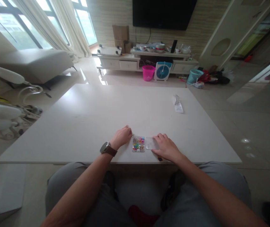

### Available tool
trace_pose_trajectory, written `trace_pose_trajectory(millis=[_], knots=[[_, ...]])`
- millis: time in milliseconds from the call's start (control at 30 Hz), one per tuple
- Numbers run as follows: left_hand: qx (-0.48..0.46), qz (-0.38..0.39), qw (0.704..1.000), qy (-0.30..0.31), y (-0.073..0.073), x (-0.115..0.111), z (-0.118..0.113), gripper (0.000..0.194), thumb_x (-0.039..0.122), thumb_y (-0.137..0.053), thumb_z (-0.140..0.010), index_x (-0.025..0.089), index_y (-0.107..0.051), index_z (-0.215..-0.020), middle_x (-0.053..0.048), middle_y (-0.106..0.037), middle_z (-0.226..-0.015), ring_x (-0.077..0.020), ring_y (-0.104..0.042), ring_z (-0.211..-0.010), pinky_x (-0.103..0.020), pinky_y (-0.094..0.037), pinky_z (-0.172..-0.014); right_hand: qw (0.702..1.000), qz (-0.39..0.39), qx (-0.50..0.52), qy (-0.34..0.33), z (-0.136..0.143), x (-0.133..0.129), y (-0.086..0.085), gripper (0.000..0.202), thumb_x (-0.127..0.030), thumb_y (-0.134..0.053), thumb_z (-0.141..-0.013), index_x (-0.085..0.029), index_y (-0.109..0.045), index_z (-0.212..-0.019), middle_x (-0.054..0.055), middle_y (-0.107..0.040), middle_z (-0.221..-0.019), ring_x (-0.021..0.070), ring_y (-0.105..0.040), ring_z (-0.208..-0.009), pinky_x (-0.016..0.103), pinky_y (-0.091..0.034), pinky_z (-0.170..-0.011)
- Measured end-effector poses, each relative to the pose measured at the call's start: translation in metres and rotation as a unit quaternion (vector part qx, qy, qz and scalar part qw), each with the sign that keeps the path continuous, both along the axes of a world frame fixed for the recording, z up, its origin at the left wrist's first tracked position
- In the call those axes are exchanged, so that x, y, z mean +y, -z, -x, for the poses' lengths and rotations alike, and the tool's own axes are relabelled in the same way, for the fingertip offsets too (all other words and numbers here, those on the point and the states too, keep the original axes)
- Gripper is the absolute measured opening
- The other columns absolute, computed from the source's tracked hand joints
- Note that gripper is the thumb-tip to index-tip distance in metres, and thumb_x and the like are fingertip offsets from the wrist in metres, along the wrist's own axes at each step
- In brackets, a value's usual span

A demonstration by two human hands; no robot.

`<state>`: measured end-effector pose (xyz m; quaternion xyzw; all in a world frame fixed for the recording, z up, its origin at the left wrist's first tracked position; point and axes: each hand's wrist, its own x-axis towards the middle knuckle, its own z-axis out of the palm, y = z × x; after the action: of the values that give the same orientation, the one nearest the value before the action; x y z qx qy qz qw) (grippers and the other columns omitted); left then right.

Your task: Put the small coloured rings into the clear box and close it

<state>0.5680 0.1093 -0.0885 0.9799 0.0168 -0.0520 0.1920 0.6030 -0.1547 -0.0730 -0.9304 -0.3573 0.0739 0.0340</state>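
A small clear box [138,144] with four compartments lies open near the table's front edge, between my hands. Colourful small pieces fill some compartments, and metallic-looking ones lie in the others. My left hand [123,136] is closed just left of the box's upper corner, with a small ring-like item at its fingertips, too small to name. On the right, my right hand [165,146] has its thumb and fingers around the clear lid [151,143], which lies flat beside the box. A small dark and orange item [159,158] shows partly below my right hand.
The white table [116,107] reaches well forward of my hands. A crumpled clear and white packet [178,105] lies at its far right. White chairs [2,113] stand at the left. Beyond the table are a pink basket [148,73] and a blue fan [163,71].
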Motion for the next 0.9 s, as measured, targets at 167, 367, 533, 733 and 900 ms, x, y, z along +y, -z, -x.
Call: trace_pose_trajectory(millis=[167, 367, 533, 733, 900], knots=[[0.002, -0.047, 0.999, 0.018, -0.002, -0.002, 0.003, 0.022, 0.018, -0.040, -0.090, 0.016, -0.058, -0.077, -0.014, -0.062, -0.108, -0.0203, -0.062, -0.095, -0.031, -0.046, -0.081, 1.000, -0.023, 0.002, -0.009, -0.002, -0.003, 0.002, 0.051, -0.048, -0.068, -0.080, -0.021, -0.057, -0.122, 0.009, -0.055, -0.113, 0.0264, -0.047, -0.107, 0.035, -0.043, -0.093], [-0.056, 0.049, 0.996, 0.040, -0.015, 0.000, 0.004, 0.016, 0.026, -0.044, -0.092, 0.018, -0.055, -0.084, -0.006, -0.063, -0.091, -0.0169, -0.059, -0.080, -0.031, -0.046, -0.076, 1.000, -0.010, 0.015, -0.012, -0.002, -0.003, 0.001, 0.053, -0.048, -0.067, -0.081, -0.022, -0.055, -0.126, 0.010, -0.055, -0.116, 0.0274, -0.046, -0.108, 0.036, -0.044, -0.090], [-0.057, 0.147, 0.985, 0.068, -0.033, -0.009, 0.008, 0.013, 0.028, -0.050, -0.090, 0.019, -0.060, -0.091, -0.001, -0.065, -0.081, -0.0145, -0.057, -0.075, -0.027, -0.045, -0.070, 1.000, -0.001, 0.020, -0.006, -0.002, -0.002, -0.001, 0.054, -0.048, -0.068, -0.080, -0.022, -0.055, -0.126, 0.010, -0.054, -0.118, 0.0279, -0.046, -0.109, 0.036, -0.044, -0.089], [-0.022, 0.192, 0.971, 0.144, -0.041, -0.026, 0.015, 0.020, 0.024, -0.051, -0.089, 0.019, -0.071, -0.091, -0.003, -0.070, -0.086, -0.0133, -0.061, -0.078, -0.025, -0.047, -0.073, 1.000, -0.004, 0.018, -0.006, -0.001, -0.002, -0.001, 0.054, -0.048, -0.068, -0.080, -0.023, -0.054, -0.126, 0.010, -0.054, -0.117, 0.0274, -0.046, -0.108, 0.036, -0.044, -0.089], [-0.031, 0.142, 0.969, 0.200, -0.035, -0.034, 0.021, 0.019, 0.021, -0.054, -0.089, 0.021, -0.072, -0.093, -0.003, -0.069, -0.089, -0.0150, -0.061, -0.083, -0.026, -0.045, -0.077, 1.000, -0.007, 0.015, -0.008, -0.002, -0.003, 0.000, 0.053, -0.048, -0.068, -0.080, -0.022, -0.056, -0.125, 0.010, -0.054, -0.116, 0.0275, -0.046, -0.108, 0.036, -0.044, -0.090]])
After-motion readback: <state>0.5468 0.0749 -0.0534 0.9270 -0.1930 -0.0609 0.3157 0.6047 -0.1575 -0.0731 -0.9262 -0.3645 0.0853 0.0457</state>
